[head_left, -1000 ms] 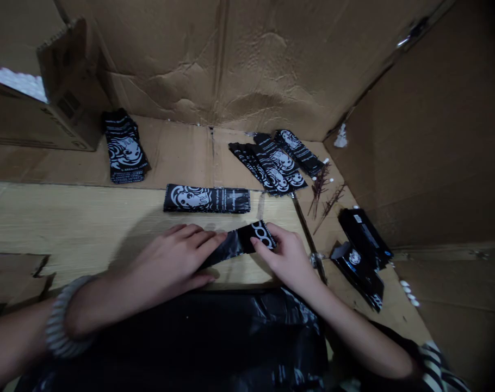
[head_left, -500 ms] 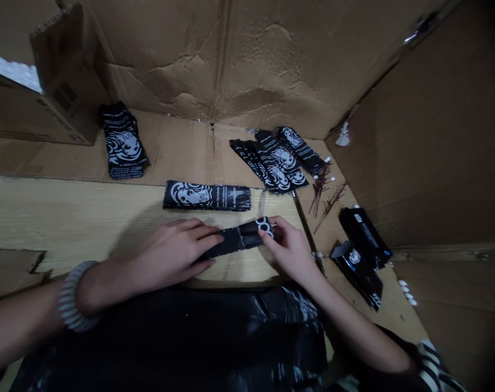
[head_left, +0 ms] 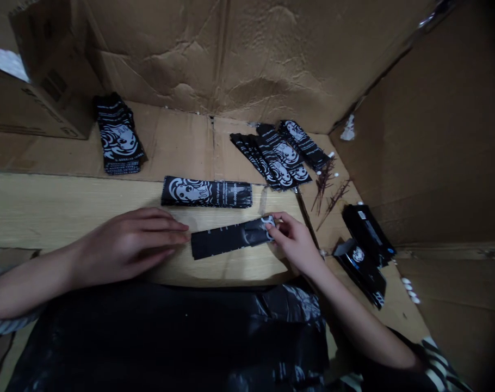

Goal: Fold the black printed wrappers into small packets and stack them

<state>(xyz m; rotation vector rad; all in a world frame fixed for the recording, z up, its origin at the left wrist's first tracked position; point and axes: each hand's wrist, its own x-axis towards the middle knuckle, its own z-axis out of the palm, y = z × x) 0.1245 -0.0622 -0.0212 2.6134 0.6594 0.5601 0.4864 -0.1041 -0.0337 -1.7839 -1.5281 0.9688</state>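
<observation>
A flat, folded black plastic packet [head_left: 221, 239] lies slantwise over the wooden tabletop, its right end slightly higher. My right hand [head_left: 294, 239] pinches that end between thumb and fingers, where part of a white print shows. Just off the left end is my left hand [head_left: 145, 239], fingers stretched out and holding nothing. Behind them lies a neat stack of black packets [head_left: 206, 193] printed with a white animal face and lettering. A large black plastic sheet or bag [head_left: 169, 332] covers the area nearest my body.
More printed packets are piled at the back left [head_left: 119, 136] and fanned out at the back right [head_left: 278, 158]. Dark red twist ties [head_left: 329, 188] and two black packages [head_left: 364, 234] lie on the right. Cardboard walls [head_left: 272, 65] enclose the table; an open box [head_left: 39, 103] stands far left.
My left hand has let go of the packet and moved left, uncovering its left end. My right hand still pinches the right end. The view has shifted slightly.
</observation>
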